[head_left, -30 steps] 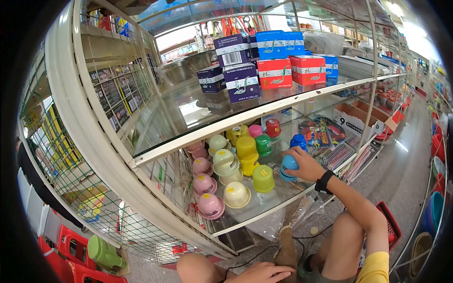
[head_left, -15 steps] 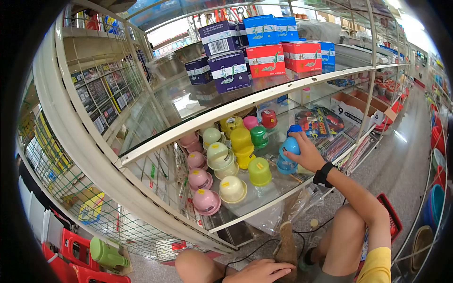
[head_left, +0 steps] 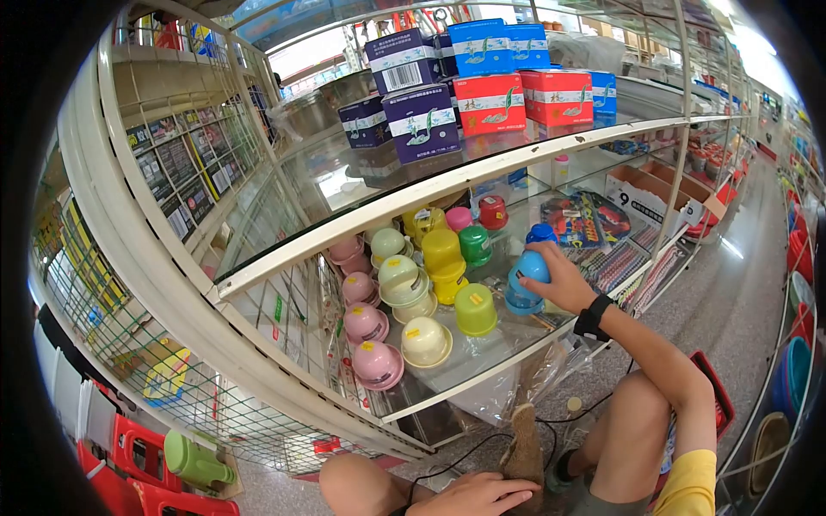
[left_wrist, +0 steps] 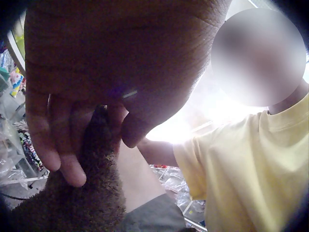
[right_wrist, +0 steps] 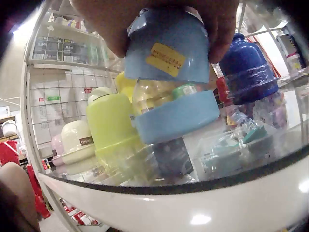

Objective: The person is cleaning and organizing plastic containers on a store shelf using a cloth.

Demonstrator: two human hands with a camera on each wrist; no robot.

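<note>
My right hand [head_left: 559, 279] grips the domed top of a light blue container [head_left: 527, 268], fingers curled round it, above the lower glass shelf. In the right wrist view the blue top [right_wrist: 166, 46] bears a yellow sticker, with a lighter blue ring [right_wrist: 178, 118] below it; whether the two parts join is unclear. Behind stands a dark blue bottle [head_left: 541, 233]; to the left is a lime green cup [head_left: 476, 310]. My left hand [head_left: 477, 496] is low over my lap, its fingers round part of a brown fuzzy cloth [left_wrist: 91, 193]; the exact hold is dim.
Pink [head_left: 379, 365], cream [head_left: 426, 341] and yellow [head_left: 442, 252] containers stand left on the shelf. Purple [head_left: 422, 125] and red [head_left: 490, 105] boxes sit on the shelf above, behind its white front edge [head_left: 447, 181]. A metal post [head_left: 680, 172] rises at the right.
My right hand and the light blue container have risen slightly relative to the shelf, showing more of its lower part. The head view has shifted a little. My left hand has hardly moved.
</note>
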